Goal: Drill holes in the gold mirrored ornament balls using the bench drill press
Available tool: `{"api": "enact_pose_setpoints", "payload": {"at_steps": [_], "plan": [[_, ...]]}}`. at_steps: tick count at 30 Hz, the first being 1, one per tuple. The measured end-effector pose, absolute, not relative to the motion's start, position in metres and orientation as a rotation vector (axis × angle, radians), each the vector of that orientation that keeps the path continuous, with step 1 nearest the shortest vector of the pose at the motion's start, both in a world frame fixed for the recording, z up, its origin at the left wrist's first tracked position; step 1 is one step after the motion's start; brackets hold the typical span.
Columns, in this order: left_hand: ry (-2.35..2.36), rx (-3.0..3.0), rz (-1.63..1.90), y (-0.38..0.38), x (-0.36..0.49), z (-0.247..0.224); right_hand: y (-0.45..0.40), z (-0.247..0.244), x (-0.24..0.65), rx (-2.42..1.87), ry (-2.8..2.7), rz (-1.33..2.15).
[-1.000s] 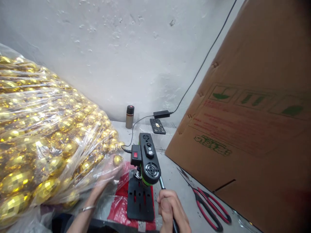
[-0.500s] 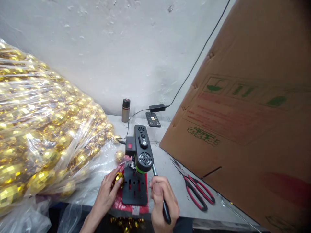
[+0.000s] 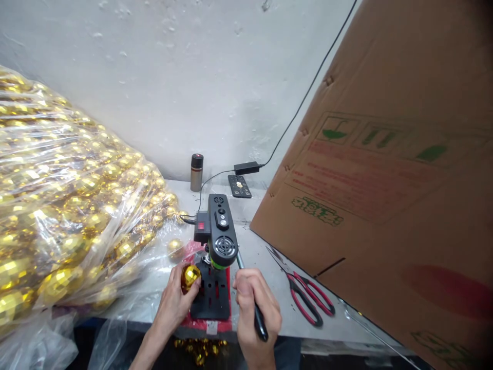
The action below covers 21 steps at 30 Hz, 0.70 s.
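A small black bench drill press (image 3: 222,223) with a slotted black base plate (image 3: 210,303) stands at the table's front, on red plastic. At the left edge of the plate, my left hand (image 3: 175,298) grips a shiny gold faceted ball (image 3: 190,276) between thumb and fingers. My right hand (image 3: 257,313) is wrapped round the black-handled lever (image 3: 260,325) to the right of the machine. The underside of the machine's head is hidden from this view.
Clear plastic bags of gold balls (image 3: 77,205) fill the left. One loose ball (image 3: 175,248) lies behind my left hand. Red-handled shears (image 3: 310,298) and a large cardboard box (image 3: 377,169) are at right. A bottle (image 3: 196,173), phone (image 3: 239,186) and power adapter (image 3: 247,168) sit at the back.
My left hand has raised the gold ball slightly, and more of the ball shows above the fingers. My right hand stays on the lever. The whole view has shifted a little.
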<state>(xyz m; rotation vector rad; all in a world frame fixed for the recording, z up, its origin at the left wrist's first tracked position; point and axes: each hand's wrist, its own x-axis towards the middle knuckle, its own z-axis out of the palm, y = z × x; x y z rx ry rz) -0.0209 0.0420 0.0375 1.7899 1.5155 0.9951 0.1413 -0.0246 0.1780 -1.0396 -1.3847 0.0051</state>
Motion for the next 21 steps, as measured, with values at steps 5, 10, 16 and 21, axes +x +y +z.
{"api": "enact_pose_setpoints", "payload": {"at_steps": [5, 10, 16, 21], "plan": [[1.312, 1.776, 1.015, 0.042, -0.005, 0.040, -0.025, 0.182, 0.143, -1.043, -1.413, -0.020], [1.249, 1.807, 0.977, 0.038, -0.001, 0.037, -0.028, 0.179, 0.143, -1.057, -1.432, -0.003], [1.244, 1.900, 0.993, 0.037, -0.002, 0.029, -0.030, 0.176, 0.141, -1.063, -1.420, 0.007], [1.239, 2.073, 1.024, 0.037, 0.005, 0.027, -0.030, 0.178, 0.143, -1.057, -1.425, 0.008]]}}
